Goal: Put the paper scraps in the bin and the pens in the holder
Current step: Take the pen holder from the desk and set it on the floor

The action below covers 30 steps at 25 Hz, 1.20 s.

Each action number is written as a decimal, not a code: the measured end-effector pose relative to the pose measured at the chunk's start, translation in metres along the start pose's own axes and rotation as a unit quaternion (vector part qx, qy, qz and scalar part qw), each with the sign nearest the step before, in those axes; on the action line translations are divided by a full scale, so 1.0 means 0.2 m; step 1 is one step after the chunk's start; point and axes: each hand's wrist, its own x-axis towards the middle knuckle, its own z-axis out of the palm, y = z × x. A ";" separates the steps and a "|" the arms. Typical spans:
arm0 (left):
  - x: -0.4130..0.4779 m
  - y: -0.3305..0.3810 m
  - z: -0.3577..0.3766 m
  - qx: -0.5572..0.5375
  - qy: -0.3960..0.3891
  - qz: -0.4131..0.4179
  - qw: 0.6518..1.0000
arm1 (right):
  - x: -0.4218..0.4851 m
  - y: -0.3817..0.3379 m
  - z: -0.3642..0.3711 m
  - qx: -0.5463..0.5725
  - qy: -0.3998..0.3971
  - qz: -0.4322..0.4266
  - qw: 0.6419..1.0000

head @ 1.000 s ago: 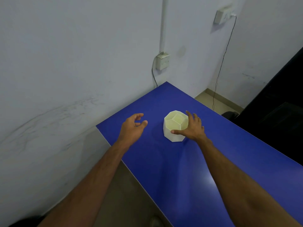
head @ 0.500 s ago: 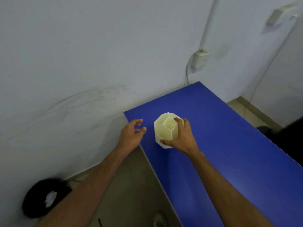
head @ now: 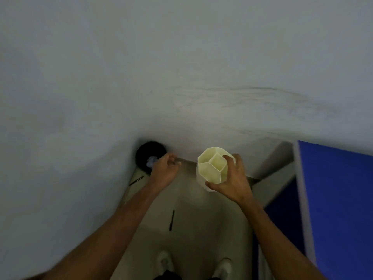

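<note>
You've got a scuffed wall [head: 181,77] ahead and a blue table [head: 339,199] at right. Your white shoes [head: 164,261] are on the floor [head: 201,219].

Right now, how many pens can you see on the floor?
2. One pen lies on the open floor between the forearms; the other pen lies by the wall, just below the black bin. More may be hidden behind the arms.

Two pens lie on the floor: one [head: 171,220] below the left hand's fingers [head: 171,158], one [head: 136,180] left of them. One holder [head: 212,168] sits in the right hand's fingers [head: 229,160]. One bin [head: 148,153] with one paper scrap [head: 151,161] lies just beyond the left fingertips.
</note>
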 end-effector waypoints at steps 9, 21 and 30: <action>0.12 -0.91 -0.22 -0.077 0.088 -0.184 0.976 | 0.27 -0.04 0.83 -0.126 -0.184 -0.068 0.972; 1.18 -2.51 0.52 -0.017 0.080 -0.142 0.987 | 1.00 1.14 2.63 -0.189 -0.267 -0.166 0.930; 1.64 -2.96 0.72 0.124 0.013 -0.045 0.991 | 1.32 1.45 3.07 -0.196 -0.272 -0.239 0.911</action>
